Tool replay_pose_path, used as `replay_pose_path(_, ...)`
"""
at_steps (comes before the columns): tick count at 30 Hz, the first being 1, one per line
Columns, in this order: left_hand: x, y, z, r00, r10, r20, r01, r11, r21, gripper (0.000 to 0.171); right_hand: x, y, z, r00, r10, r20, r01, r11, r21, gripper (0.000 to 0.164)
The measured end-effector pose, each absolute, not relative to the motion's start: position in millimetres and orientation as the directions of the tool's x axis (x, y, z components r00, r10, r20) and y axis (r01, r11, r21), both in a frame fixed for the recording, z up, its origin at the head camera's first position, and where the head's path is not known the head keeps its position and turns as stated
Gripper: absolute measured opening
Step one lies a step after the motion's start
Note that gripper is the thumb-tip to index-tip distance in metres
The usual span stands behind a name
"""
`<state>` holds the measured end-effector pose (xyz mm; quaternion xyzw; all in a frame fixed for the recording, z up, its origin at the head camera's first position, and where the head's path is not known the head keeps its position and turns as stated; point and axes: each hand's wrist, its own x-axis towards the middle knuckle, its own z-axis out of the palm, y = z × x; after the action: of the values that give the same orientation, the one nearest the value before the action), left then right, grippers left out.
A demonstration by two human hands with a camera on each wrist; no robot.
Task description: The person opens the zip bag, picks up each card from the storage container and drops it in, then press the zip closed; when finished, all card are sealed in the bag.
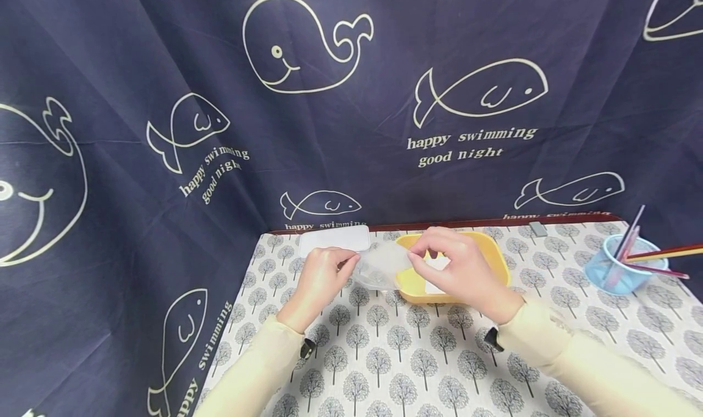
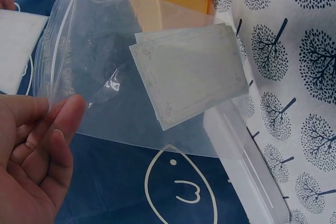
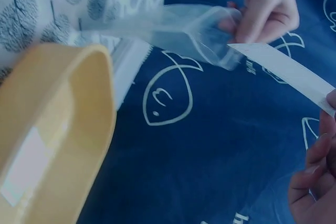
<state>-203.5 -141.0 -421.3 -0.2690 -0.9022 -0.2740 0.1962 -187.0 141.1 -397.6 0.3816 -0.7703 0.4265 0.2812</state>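
Observation:
My left hand [image 1: 324,276] pinches a clear zip bag [image 2: 105,61] by its zip edge. Several pale cards [image 2: 194,77] with a faint printed border lie inside the bag, seen in the left wrist view. A white card [image 3: 289,72] extends from the fingers of my right hand [image 1: 456,264], which pinches its end. In the right wrist view the card's far corner is right by the bag's mouth and the left fingers. Below the right hand stands a yellow tray [image 1: 497,255], with another white card [image 3: 25,169] lying in it.
A white spiral-bound pad [image 1: 335,240] lies at the back left of the tree-print cloth [image 1: 379,362]. On the right is a blue cup [image 1: 615,276] with several pencils leaning out. A small grey block [image 1: 538,229] sits near the back edge, before the dark curtain [image 1: 384,179].

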Motion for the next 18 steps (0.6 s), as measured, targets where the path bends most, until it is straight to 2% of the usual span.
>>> replay_pose_path(9, -201, -139, -421, -0.772, 0.378, 0.511, 0.600, 0.700, 0.389, 0.010, -187, 130, -422, -0.619, -0.423, 0.662, -0.777, 0.454, -0.436, 0.014)
replay_pose_path(14, -202, -139, -421, -0.773, 0.383, 0.506, 0.600, 0.702, 0.384, 0.010, -187, 121, -424, -0.684, -0.446, 0.577, -0.720, 0.538, -0.437, 0.005)
replay_pose_path(18, -202, -139, -422, -0.768, 0.383, 0.512, 0.603, 0.702, 0.379, 0.009, -189, 114, -421, -0.705, -0.485, 0.517, -0.702, 0.583, -0.410, 0.004)
